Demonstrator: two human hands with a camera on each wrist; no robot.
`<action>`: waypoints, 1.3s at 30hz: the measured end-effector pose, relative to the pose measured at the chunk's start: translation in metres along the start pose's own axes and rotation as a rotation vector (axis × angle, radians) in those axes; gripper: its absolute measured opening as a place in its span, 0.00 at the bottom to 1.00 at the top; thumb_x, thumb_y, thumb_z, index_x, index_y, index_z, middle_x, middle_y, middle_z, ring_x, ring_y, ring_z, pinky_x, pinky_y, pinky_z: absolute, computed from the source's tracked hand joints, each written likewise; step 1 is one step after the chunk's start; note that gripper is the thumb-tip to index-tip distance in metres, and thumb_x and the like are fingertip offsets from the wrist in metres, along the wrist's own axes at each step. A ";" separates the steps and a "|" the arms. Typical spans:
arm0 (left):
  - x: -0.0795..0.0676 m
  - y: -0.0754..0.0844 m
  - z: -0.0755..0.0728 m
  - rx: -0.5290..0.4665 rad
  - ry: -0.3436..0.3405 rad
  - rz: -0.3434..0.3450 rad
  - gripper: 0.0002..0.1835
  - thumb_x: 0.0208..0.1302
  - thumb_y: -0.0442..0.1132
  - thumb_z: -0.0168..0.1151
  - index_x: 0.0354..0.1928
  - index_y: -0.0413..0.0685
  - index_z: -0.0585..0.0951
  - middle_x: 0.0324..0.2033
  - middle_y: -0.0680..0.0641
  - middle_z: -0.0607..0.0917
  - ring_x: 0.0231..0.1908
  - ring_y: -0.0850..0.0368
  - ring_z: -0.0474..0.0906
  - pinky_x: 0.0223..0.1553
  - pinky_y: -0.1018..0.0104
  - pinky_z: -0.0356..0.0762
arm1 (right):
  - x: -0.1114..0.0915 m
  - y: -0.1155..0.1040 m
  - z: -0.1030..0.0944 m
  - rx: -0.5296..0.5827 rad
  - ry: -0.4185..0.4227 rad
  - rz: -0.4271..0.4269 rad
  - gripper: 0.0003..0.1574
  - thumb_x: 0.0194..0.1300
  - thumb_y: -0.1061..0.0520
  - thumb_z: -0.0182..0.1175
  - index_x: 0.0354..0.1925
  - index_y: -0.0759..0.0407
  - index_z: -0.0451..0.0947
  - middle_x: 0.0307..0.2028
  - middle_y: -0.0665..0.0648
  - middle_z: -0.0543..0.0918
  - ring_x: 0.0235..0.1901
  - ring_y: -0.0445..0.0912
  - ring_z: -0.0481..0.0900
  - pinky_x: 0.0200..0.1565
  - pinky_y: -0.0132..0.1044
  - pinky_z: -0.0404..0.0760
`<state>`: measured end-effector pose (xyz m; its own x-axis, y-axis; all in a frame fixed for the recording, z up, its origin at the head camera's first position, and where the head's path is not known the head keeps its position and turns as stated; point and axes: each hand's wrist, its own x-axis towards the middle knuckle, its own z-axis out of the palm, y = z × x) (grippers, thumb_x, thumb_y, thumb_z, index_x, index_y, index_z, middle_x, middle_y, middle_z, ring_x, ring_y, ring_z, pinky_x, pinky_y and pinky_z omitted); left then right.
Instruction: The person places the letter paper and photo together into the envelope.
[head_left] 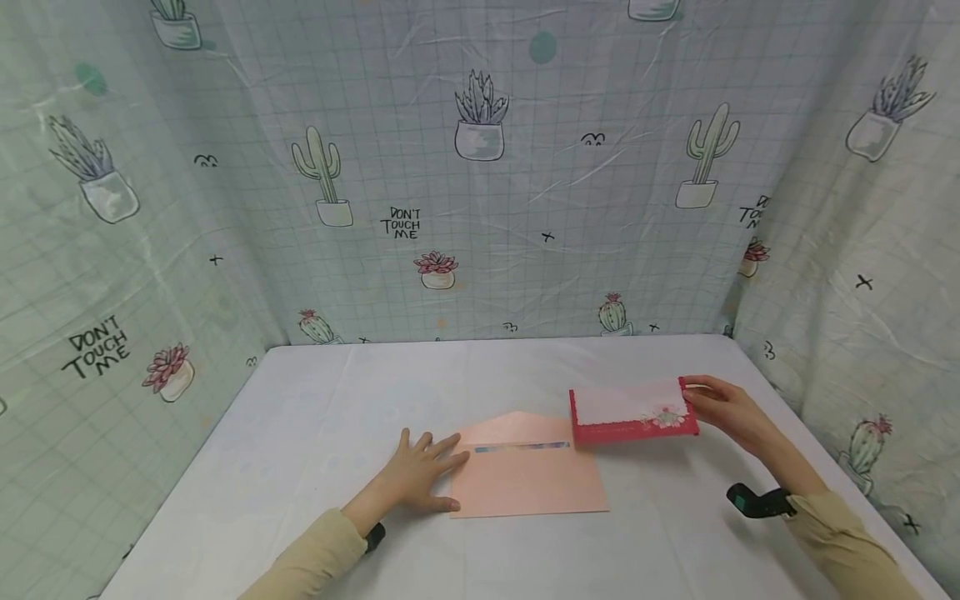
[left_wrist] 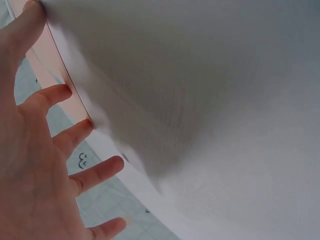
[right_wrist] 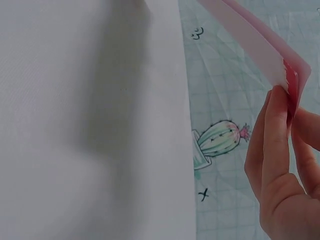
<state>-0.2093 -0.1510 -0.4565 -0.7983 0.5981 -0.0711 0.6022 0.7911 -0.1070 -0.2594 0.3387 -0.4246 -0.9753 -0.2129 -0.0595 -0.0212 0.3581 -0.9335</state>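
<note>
A peach envelope (head_left: pixel 528 487) lies on the white table with its pointed flap unfolded away from me and a bluish strip along the fold. My left hand (head_left: pixel 420 472) spreads its fingers at the envelope's left edge; in the left wrist view the thumb and two fingertips touch that edge (left_wrist: pixel 62 67). My right hand (head_left: pixel 731 412) pinches the right end of a folded card (head_left: pixel 626 408) with a red border and printed flowers. The card is raised over the table, its left end above the envelope's upper right corner. In the right wrist view the card (right_wrist: pixel 250 37) shows two layers, slightly apart.
The white table (head_left: pixel 360 392) reaches back to a hanging cloth (head_left: pixel 525 208) printed with potted cacti, which also encloses both sides. A dark wrist device (head_left: pixel 757 502) is strapped by the right sleeve, another (head_left: pixel 375 537) by the left sleeve.
</note>
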 end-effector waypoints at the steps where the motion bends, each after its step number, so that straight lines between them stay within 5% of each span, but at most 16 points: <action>1: 0.000 0.000 0.000 -0.010 -0.004 0.000 0.40 0.48 0.70 0.51 0.62 0.59 0.64 0.65 0.49 0.63 0.58 0.38 0.63 0.53 0.31 0.54 | 0.002 0.000 0.002 0.013 0.004 -0.003 0.34 0.65 0.47 0.48 0.61 0.65 0.56 0.39 0.32 0.73 0.40 0.27 0.75 0.42 0.24 0.77; 9: 0.001 -0.003 -0.003 -0.044 -0.041 0.003 0.41 0.47 0.70 0.53 0.63 0.60 0.64 0.65 0.49 0.62 0.59 0.36 0.62 0.53 0.30 0.52 | 0.015 -0.004 0.018 0.137 -0.005 -0.039 0.24 0.65 0.50 0.49 0.58 0.55 0.62 0.42 0.35 0.72 0.39 0.28 0.76 0.41 0.23 0.77; 20: 0.002 -0.001 -0.002 -0.001 -0.034 -0.004 0.42 0.46 0.70 0.54 0.62 0.60 0.64 0.64 0.49 0.63 0.60 0.38 0.61 0.54 0.31 0.53 | 0.034 -0.003 0.037 0.168 0.016 -0.044 0.28 0.65 0.50 0.49 0.59 0.60 0.60 0.41 0.37 0.73 0.39 0.30 0.77 0.41 0.23 0.77; 39: 0.001 -0.002 0.000 0.023 -0.007 0.007 0.41 0.46 0.70 0.54 0.62 0.60 0.64 0.64 0.49 0.63 0.59 0.39 0.62 0.53 0.31 0.54 | 0.068 -0.007 0.053 0.089 0.065 0.019 0.34 0.64 0.46 0.49 0.62 0.64 0.57 0.59 0.74 0.62 0.47 0.49 0.77 0.42 0.28 0.79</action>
<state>-0.2114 -0.1515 -0.4565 -0.7941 0.6028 -0.0786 0.6076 0.7836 -0.1293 -0.3141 0.2735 -0.4410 -0.9876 -0.1458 -0.0573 0.0146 0.2788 -0.9602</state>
